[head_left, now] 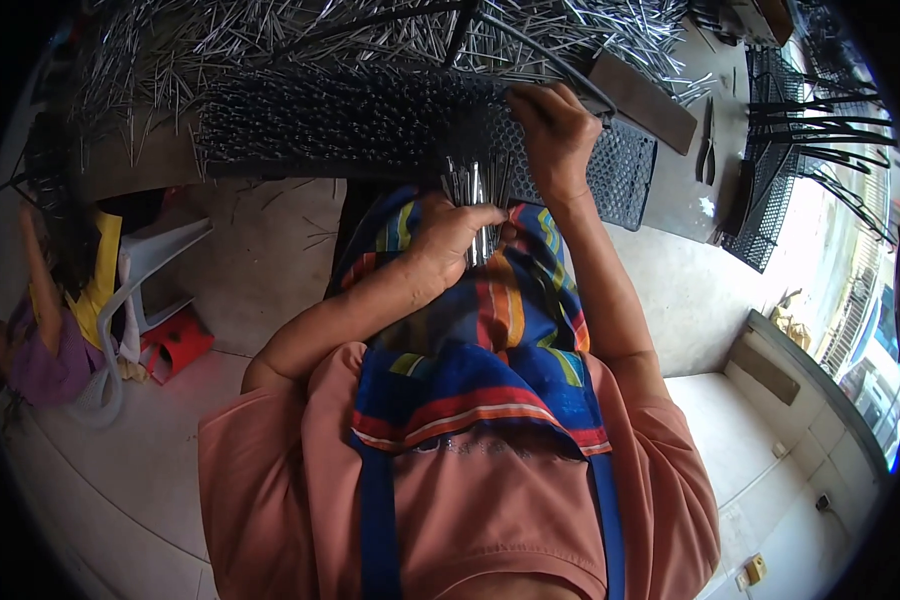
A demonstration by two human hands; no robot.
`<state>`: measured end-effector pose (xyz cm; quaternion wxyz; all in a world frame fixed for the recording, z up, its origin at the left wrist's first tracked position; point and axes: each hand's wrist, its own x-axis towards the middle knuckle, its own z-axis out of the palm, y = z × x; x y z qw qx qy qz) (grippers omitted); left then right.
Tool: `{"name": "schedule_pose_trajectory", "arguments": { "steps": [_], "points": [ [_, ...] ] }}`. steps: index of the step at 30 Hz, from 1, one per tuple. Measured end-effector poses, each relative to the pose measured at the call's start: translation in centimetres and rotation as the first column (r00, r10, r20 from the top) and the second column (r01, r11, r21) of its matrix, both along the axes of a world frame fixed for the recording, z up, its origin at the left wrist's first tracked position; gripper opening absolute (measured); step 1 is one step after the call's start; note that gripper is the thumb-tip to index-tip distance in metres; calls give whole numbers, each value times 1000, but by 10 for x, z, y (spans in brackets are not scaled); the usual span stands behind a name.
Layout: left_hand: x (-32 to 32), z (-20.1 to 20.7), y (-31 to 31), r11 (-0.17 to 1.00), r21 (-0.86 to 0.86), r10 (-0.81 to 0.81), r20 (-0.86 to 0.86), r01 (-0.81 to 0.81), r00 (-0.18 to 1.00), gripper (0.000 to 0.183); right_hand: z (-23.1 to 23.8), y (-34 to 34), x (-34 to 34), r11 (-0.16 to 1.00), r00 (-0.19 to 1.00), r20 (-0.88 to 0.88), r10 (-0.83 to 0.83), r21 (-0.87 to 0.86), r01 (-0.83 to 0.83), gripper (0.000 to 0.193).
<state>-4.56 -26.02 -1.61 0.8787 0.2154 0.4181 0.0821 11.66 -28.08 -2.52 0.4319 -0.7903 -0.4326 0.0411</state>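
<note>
My left hand is wrapped round a bundle of thin, shiny metal rods, held upright over my lap at the near edge of a dark tray with many round holes. The left and middle of that tray are filled with dark upright rods; its right part shows bare holes. My right hand is above the tray where the filled and bare parts meet. Its fingers are pinched together. Whatever lies between those fingertips, if anything, is too small to make out.
Loose metal rods are heaped behind the tray. A flat brown plate, pliers and black wire racks are on the right. A dark bar frame crosses above the tray. Another person sits at left by a white chair.
</note>
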Motion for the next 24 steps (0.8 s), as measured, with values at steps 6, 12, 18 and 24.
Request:
{"name": "schedule_pose_trajectory", "arguments": {
  "steps": [6, 12, 18, 24],
  "points": [
    [-3, -1, -2, 1000, 0, 9, 17, -9, 1000, 22, -14, 2, 2, 995, 997, -74, -20, 92, 27, 15],
    [-3, 2, -3, 999, -33, 40, 9, -39, 999, 21, -2, 5, 5, 999, 972, 231, 46, -15, -44, 12],
    [-1, -1, -1, 999, 3, 39, -22, -39, 999, 19, 5, 5, 7, 963, 918, 366, 154, -265, -56, 27],
    [1, -2, 2, 999, -32, 38, -35, -39, 999, 30, 1, -9, 13, 952, 942, 303, 143, -303, -47, 25]
  ]
}}
